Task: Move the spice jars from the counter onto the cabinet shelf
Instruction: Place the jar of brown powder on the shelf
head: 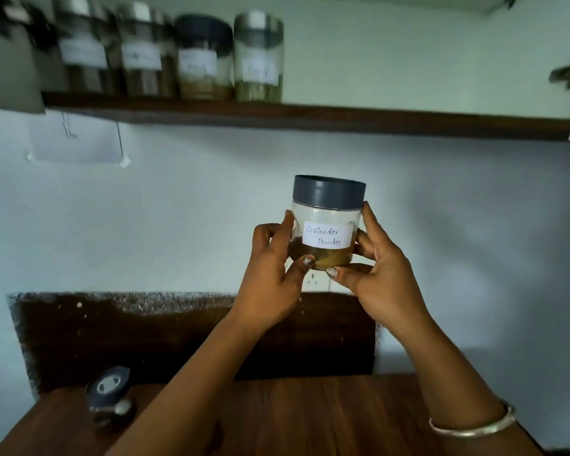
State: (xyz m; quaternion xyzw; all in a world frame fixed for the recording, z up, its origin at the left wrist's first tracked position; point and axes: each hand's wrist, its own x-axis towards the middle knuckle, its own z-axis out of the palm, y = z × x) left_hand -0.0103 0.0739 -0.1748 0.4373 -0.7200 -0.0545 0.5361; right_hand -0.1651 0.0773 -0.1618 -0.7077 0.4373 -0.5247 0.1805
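Note:
A clear spice jar (326,217) with a dark grey lid and a white label reading "Coriander powder" is held upright in mid-air, well below the shelf. My left hand (273,274) grips its left side and my right hand (379,274) grips its right side, thumbs under the base. On the dark wooden shelf (343,118) above stand several labelled jars (198,57) in a row at the left. One more jar with a grey lid (107,396) stands on the wooden counter (310,419) at the lower left.
The shelf's right part beyond the rightmost jar (259,57) is bare board. A dark backsplash panel (145,334) runs behind the counter. A wall socket (315,278) sits behind the hands. A paper sheet (76,136) hangs under the shelf at the left.

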